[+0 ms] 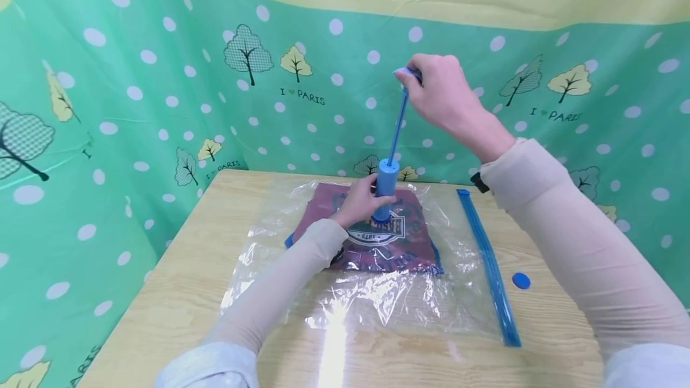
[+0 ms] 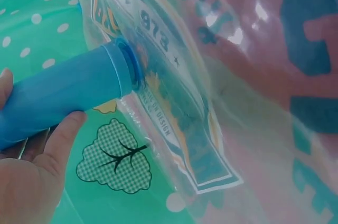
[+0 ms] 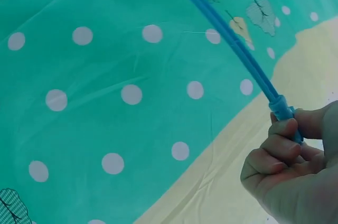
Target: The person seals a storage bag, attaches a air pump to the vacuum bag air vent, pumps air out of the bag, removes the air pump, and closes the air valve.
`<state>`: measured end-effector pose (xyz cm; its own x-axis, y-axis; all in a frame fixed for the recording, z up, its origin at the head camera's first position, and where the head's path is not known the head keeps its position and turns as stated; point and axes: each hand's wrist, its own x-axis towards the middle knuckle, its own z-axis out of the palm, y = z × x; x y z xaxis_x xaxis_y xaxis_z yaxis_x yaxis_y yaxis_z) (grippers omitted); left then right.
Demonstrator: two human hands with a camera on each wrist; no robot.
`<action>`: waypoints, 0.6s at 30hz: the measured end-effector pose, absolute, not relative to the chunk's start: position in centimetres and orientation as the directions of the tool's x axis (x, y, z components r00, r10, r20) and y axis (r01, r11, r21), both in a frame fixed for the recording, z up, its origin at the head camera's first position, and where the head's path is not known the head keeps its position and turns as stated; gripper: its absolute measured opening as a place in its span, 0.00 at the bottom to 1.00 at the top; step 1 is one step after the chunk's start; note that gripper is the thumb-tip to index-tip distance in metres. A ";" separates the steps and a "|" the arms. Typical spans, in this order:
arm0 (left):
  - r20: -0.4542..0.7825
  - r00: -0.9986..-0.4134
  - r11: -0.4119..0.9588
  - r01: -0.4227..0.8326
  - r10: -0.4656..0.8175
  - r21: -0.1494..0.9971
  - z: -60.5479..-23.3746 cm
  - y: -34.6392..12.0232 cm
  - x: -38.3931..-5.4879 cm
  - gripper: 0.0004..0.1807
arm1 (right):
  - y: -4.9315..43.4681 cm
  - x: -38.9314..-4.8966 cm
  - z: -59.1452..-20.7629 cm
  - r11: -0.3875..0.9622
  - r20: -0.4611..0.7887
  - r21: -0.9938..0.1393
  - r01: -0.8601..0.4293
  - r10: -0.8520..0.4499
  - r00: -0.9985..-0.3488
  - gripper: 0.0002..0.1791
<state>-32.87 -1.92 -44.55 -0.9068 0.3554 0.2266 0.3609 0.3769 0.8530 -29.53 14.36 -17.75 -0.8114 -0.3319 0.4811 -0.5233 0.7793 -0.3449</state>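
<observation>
Right hand [image 1: 443,91] has fingers curled tight round the light-blue plastic handle [image 1: 414,74] at the top of the pump; left hand [image 1: 358,201] wraps the light-blue cylindrical plastic barrel [image 1: 387,179] low down, thumb on the near side, so both grips are narrow and loaded. Between them runs a thin, straight blue plastic rod [image 1: 398,127], a long length of it exposed above the barrel. Pump stands near upright, top leaning slightly right, bottom end on the clear plastic bag [image 1: 256,259] (left wrist view shows a dark-blue ring where the barrel meets the film). Under the film, directly below the pump: a folded maroon fabric piece [image 1: 318,211] with white-outlined lettering and dark print, blue showing at its corners. Bag lies flat and wrinkled with strong glare; a long, flat blue plastic strip [image 1: 487,256] runs down its right edge. Just right of that strip, a round blue plastic cap [image 1: 521,281] on the light wood-grain table [image 1: 183,280]. Behind: green cloth backdrop [image 1: 312,142], white dots, tree prints, pale yellow upper band.
</observation>
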 end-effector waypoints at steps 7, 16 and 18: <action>0.239 -0.905 0.386 0.373 0.352 0.844 -44.7 -2.0 -32.9 0.27 | 14.0 -30.0 -21.4 0.770 0.423 -0.367 -0.522 -0.362 -0.831 0.15; 0.219 -0.911 0.400 0.356 0.349 0.844 -44.6 -2.0 -32.9 0.25 | 13.5 -31.3 -30.7 0.768 0.324 -0.382 -0.515 -0.410 -0.853 0.13; 0.217 -0.910 0.398 0.356 0.353 0.846 -44.6 -1.9 -33.0 0.25 | 13.7 -31.4 -31.3 0.772 0.324 -0.368 -0.517 -0.415 -0.850 0.14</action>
